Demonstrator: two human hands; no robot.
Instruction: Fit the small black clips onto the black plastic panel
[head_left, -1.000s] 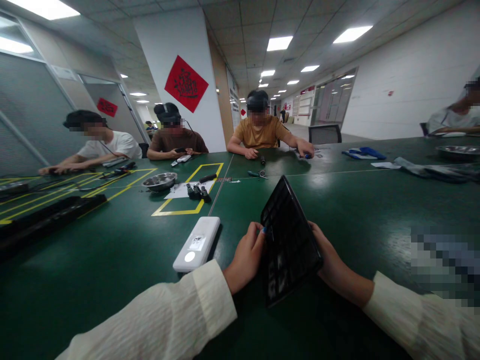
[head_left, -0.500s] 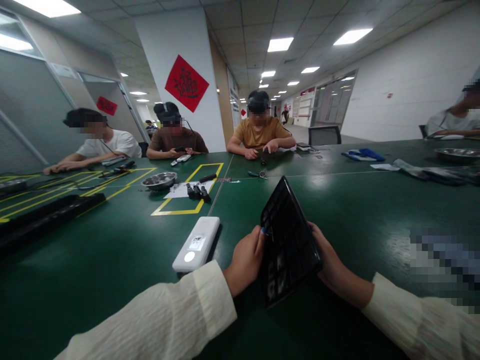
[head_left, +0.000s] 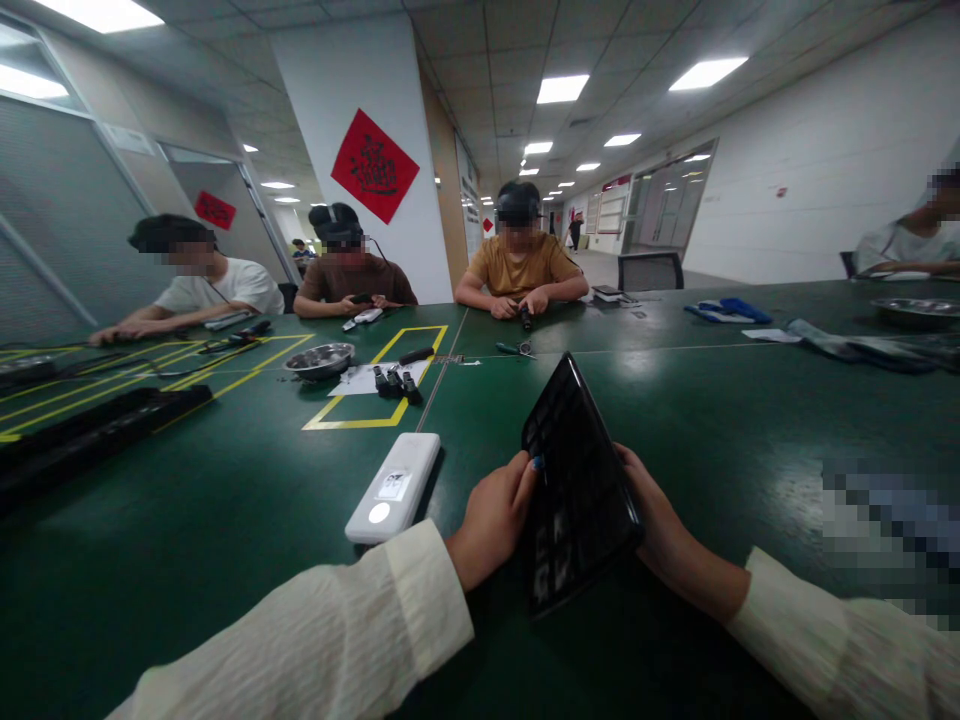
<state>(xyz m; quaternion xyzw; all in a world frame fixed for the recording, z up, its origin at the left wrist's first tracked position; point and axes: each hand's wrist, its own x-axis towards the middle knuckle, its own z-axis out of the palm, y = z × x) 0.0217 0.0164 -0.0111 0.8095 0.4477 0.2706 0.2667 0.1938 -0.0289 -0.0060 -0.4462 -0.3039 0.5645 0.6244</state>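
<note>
Black tray (head_left: pixel 105 430), long and narrow, at far left on green table (head_left: pixel 187 560). Person in white shirt (head_left: pixel 251 288) sits beyond it, forearms on tabletop. Next, metal bowl (head_left: pixel 320 363), just beside yellow tape outline (head_left: pixel 352 424). Person in brown shirt (head_left: pixel 379 280) behind that, both hands at a small dark item. Paper sheet (head_left: pixel 352 380) lies partly across the outline, with black parts (head_left: pixel 397 384) grouped on and by its right end; too small to identify. White device (head_left: pixel 394 485) flat on table, nearer, sticker and bright round spot on top.

Left hand (head_left: pixel 491 515): pinching tablet (head_left: pixel 577 490) at its left edge, thumb on dark face, blue spot at thumb tip. Tablet is up off the table between both hands, tilted, dark face toward left hand. Pliers (head_left: pixel 516 349) beyond it, near person in mustard shirt (head_left: pixel 525 265).

Right hand (head_left: pixel 671 525): against tablet's right edge from behind. Fingers hidden, can't tell how they're closed.

Further right: blue cloth (head_left: pixel 727 309), grey cloth (head_left: pixel 855 345), second bowl (head_left: pixel 919 311).
</note>
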